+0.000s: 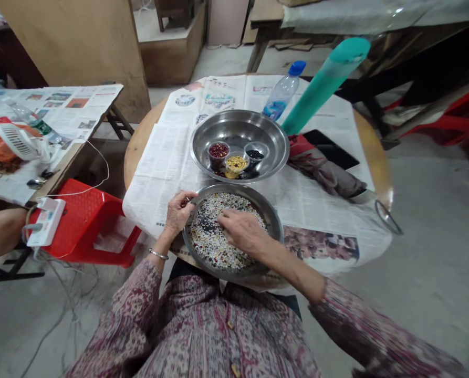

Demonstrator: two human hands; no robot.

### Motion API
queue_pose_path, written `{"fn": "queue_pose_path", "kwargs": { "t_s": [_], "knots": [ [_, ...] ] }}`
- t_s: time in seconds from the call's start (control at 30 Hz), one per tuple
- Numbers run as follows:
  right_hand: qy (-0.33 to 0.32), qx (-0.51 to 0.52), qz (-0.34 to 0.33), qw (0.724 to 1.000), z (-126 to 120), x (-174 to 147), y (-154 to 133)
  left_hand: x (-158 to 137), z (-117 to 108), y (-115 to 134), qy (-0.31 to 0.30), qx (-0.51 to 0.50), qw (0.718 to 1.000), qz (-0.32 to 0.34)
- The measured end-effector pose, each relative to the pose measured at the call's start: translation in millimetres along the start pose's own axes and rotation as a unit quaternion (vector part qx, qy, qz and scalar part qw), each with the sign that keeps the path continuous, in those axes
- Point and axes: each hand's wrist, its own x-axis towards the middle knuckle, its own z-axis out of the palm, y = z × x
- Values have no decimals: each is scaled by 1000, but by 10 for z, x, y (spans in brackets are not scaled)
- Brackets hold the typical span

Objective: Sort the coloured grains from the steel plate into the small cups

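A round steel basin (277,231) sits at the near table edge, spread with mixed white grains (218,252) and darker, red and yellow bits. My left hand (178,212) is closed at the basin's upper left rim, thumb and fingers gripping it. Over the middle of the grains, my right hand (244,231) has its fingers pinched together and touching the grains; what they hold is hidden. Just beyond stands a larger steel basin (202,128). Inside it are a cup of red beans (218,151), a cup of yellow beans (236,164) and a cup of black beans (254,153).
Newspaper (155,163) covers the round table. Behind the far basin stand a plastic bottle (283,94) and a tilted green cylinder (324,86). A grey-red cloth (324,170) and a dark flat tablet-like object (331,149) lie right. A red stool (88,226) with a power strip (46,221) stands left.
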Motion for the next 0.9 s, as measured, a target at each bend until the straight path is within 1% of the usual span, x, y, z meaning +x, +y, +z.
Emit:
{"fn": "queue_pose_path", "kwargs": {
  "t_s": [0.1, 0.17, 0.23, 0.3, 0.37, 0.47, 0.53, 0.6, 0.67, 0.77, 0.83, 0.9],
  "knots": [
    [37, -9, 66, 997, -70, -188, 286, 4, -1, 6, 1, 4, 1000, 3],
    [66, -8, 97, 993, -97, -230, 372, 3, -2, 7, 1, 7, 1000, -1],
    [80, -2, 117, 990, -83, -204, 349, 1, -2, 5, 2, 4, 1000, -6],
    [74, 22, 119, 990, -21, -139, 246, 0, -1, 3, 3, -4, 1000, -8],
    [59, 68, 100, 991, 66, -74, 110, 1, 0, 2, 1, -11, 1000, -4],
    [55, 165, 42, 984, 163, -47, -80, 5, 2, -1, 1, -11, 1000, 1],
    [59, 224, -5, 973, 167, -93, -190, 6, 2, -5, 1, -8, 1000, 1],
    [43, 242, -45, 968, 130, -176, -291, 7, 4, -12, 0, -5, 1000, 3],
    [11, 208, -63, 976, 82, -271, -378, 8, 6, -18, -1, -4, 1000, 8],
    [-38, 125, -66, 989, 39, -382, -441, 13, 13, -27, 1, -6, 1000, 18],
    [-63, 83, -66, 992, 28, -421, -417, 17, 19, -32, 3, -6, 1000, 21],
    [-71, 41, -48, 995, 9, -438, -341, 19, 24, -36, 4, -6, 1000, 21]
  ]
}}
